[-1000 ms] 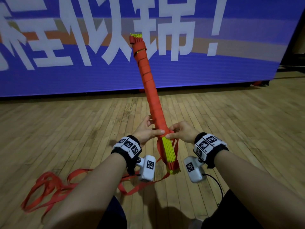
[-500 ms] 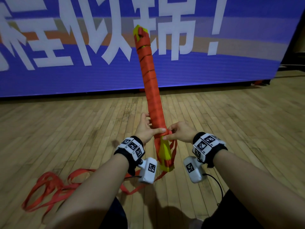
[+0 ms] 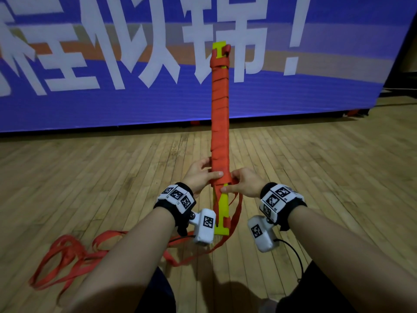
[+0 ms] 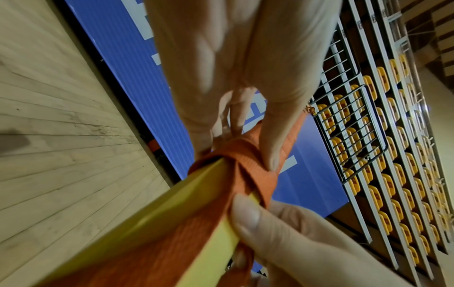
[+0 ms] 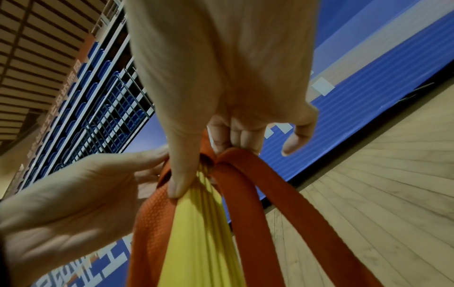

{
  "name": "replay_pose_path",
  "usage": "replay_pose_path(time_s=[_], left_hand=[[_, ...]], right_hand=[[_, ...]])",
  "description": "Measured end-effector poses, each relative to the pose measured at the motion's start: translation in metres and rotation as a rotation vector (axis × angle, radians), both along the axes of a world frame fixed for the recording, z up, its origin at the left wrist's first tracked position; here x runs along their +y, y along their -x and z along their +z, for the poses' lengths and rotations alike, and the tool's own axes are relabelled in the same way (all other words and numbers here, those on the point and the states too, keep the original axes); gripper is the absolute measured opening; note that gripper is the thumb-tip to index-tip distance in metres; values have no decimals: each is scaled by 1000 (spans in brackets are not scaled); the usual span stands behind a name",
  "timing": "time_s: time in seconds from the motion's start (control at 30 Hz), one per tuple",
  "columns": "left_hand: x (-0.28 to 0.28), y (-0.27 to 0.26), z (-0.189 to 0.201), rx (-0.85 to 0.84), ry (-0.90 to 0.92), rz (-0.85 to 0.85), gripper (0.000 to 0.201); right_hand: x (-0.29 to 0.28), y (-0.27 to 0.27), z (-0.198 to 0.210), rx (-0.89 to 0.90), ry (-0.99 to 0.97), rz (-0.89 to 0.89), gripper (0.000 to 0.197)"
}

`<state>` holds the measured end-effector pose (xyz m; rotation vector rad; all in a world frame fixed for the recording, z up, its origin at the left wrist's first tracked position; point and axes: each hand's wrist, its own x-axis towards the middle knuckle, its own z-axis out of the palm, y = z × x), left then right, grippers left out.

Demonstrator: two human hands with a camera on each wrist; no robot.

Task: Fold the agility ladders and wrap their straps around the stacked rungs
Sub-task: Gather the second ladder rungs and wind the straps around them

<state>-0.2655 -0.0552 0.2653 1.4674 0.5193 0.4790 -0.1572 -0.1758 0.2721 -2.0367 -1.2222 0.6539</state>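
Agility ladder (image 3: 220,123) almost wrapped; both my hands pinch its orange strap (image 3: 234,213).
If my left hand (image 3: 198,175) or right hand (image 3: 244,181) slips, it unwinds.

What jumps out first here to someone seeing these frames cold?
The long bundle of stacked rungs, yellow and mostly wrapped in orange strap, standing up at centre frame. Left hand and right hand grip it at the wrap's lower edge, with bare yellow below. Behind it hangs a big blue banner with white lettering; loose strap lies on the wood floor at lower left.
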Motion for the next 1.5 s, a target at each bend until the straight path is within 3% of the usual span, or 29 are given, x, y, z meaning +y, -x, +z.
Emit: replay_pose_path(time_s=[0.2,0.4,0.5,0.63,0.87,1.0,1.17,1.27,1.5], left_hand=[[1,2,-3,29,-41,-15,57],[2,8,-5,-9,-73,6,61],[2,10,-6,-3,-96,26,62],[2,12,-8,-1,-103,54,63],[-2,6,-7,-12,-93,116,71],[-3,7,-7,-7,-111,143,70],[-4,6,-4,-16,-146,140,69],[-6,6,-1,-21,-137,139,69],[-2,12,2,17,-35,-53,64]], right_hand=[[0,-4,-1,-51,57,-23,22],[0,-5,5,-118,76,-24,32],[-2,-7,4,-44,107,30,34],[-4,-7,4,-7,81,53,30],[-3,-10,1,-54,15,-70,20],[-3,-6,8,-42,23,-23,9],[2,6,5,-205,136,-85,37],[5,10,2,-291,146,-128,37],[0,-1,3,-224,155,-106,34]])
